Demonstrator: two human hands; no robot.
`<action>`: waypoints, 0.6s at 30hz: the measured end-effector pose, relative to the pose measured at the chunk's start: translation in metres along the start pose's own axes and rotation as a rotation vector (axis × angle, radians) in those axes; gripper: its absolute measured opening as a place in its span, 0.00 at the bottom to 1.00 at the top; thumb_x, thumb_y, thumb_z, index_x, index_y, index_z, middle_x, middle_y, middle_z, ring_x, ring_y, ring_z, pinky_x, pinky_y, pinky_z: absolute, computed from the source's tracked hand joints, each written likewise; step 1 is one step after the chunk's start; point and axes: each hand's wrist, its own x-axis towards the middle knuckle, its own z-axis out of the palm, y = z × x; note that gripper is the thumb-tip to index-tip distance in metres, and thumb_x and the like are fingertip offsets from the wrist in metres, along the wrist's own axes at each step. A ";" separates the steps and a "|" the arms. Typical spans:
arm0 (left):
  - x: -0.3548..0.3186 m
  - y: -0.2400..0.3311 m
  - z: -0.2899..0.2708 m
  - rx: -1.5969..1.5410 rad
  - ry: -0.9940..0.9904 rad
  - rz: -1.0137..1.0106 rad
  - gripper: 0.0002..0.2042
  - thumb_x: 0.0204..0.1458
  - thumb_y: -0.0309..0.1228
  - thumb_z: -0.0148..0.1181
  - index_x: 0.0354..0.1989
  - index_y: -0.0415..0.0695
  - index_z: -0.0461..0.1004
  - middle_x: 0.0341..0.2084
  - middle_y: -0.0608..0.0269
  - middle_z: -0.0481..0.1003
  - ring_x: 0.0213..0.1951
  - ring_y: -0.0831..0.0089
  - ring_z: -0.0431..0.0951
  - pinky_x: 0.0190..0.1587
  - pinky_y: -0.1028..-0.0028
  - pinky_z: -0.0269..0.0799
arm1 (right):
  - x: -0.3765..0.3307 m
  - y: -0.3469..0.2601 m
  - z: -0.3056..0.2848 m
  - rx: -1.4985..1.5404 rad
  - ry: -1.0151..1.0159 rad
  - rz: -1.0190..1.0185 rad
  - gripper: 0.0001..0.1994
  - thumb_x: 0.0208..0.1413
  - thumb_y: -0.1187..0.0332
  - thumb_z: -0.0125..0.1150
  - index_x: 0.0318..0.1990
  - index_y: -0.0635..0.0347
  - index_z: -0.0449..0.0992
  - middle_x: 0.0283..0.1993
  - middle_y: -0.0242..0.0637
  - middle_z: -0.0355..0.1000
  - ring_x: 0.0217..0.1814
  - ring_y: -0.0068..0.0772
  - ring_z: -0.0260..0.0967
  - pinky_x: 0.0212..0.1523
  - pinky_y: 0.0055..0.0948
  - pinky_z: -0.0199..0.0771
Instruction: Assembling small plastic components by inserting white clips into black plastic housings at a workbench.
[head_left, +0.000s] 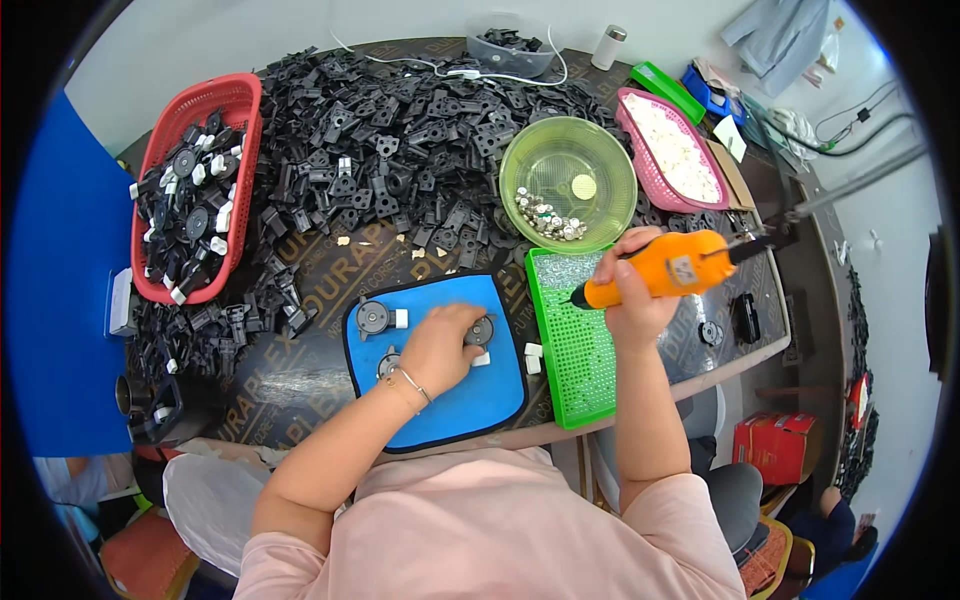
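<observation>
My right hand [640, 310] is wrapped round an orange electric screwdriver [690, 262], held tilted above the green perforated tray [572, 405]. The screwdriver's dark tip points left, apart from the parts on the mat. My left hand [445, 340] rests on the blue mat [450, 415], its fingers closed on a black round plastic part [480, 331] with a white piece beside it. Another black round part [374, 318] with a white block lies at the mat's upper left. A third round part [387, 364] is partly covered by my left wrist.
Loose black plastic parts [400, 130] are heaped across the back. A red basket [252, 150] of parts stands left. A yellow-green basket [510, 180] with small metal pieces and a pink basket [640, 150] of white pieces stand back right. White blocks [533, 358] lie between mat and tray.
</observation>
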 end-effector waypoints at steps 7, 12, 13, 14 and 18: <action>-0.003 0.014 0.010 -0.133 -0.022 -0.018 0.26 0.37 0.25 0.68 0.49 0.37 0.70 0.46 0.48 0.72 0.50 0.52 0.70 0.54 0.63 0.66 | -0.015 0.020 -0.013 -0.106 0.010 0.039 0.11 0.47 0.80 0.55 0.38 0.64 0.64 0.34 0.37 0.61 0.26 0.28 0.66 0.29 0.26 0.70; -0.003 0.012 0.010 -0.100 -0.008 -0.053 0.26 0.37 0.27 0.68 0.48 0.36 0.70 0.45 0.48 0.72 0.48 0.51 0.70 0.53 0.63 0.66 | -0.015 0.023 -0.012 -0.072 0.013 0.032 0.11 0.47 0.80 0.54 0.38 0.64 0.64 0.35 0.38 0.61 0.26 0.28 0.66 0.29 0.27 0.70; -0.003 0.012 0.010 -0.100 -0.008 -0.055 0.26 0.37 0.27 0.68 0.48 0.36 0.70 0.45 0.48 0.72 0.48 0.51 0.70 0.53 0.63 0.66 | -0.015 0.023 -0.011 -0.071 0.013 0.034 0.11 0.47 0.80 0.54 0.38 0.64 0.64 0.35 0.38 0.61 0.26 0.28 0.66 0.29 0.27 0.70; -0.003 0.011 0.010 -0.088 -0.009 -0.050 0.25 0.37 0.27 0.68 0.48 0.36 0.71 0.44 0.49 0.72 0.47 0.51 0.70 0.52 0.63 0.66 | -0.015 0.023 -0.011 -0.066 0.012 0.035 0.11 0.47 0.80 0.54 0.38 0.64 0.64 0.35 0.38 0.61 0.27 0.28 0.66 0.29 0.27 0.70; -0.003 0.008 0.013 -0.073 0.014 -0.035 0.23 0.37 0.27 0.68 0.46 0.36 0.72 0.41 0.50 0.73 0.45 0.51 0.70 0.50 0.63 0.66 | -0.016 0.020 -0.008 -0.059 0.019 0.027 0.11 0.47 0.80 0.55 0.38 0.64 0.64 0.35 0.37 0.61 0.26 0.28 0.66 0.29 0.27 0.71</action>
